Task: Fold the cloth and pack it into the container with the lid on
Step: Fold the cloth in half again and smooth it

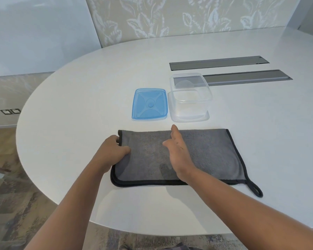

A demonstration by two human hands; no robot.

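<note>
Lying folded once near the table's [61, 109] near edge, the grey cloth [202, 152] has its hanging loop [255, 190] at the near right corner. Left hand [114, 152] pinches the cloth's left edge, thumb on top. Right hand [179, 150] stands edge-on at mid-cloth, fingers straight, holding nothing. Beyond the cloth, toward the table's middle, the blue lid [149, 104] lies flat just beside the clear container [190, 100], which is uncovered.

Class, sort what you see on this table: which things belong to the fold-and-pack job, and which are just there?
Part of the job:
cloth, gripped at its left edge by the left hand
right hand, flat on the cloth
container
lid

Just there:
table
two grey panels
</note>
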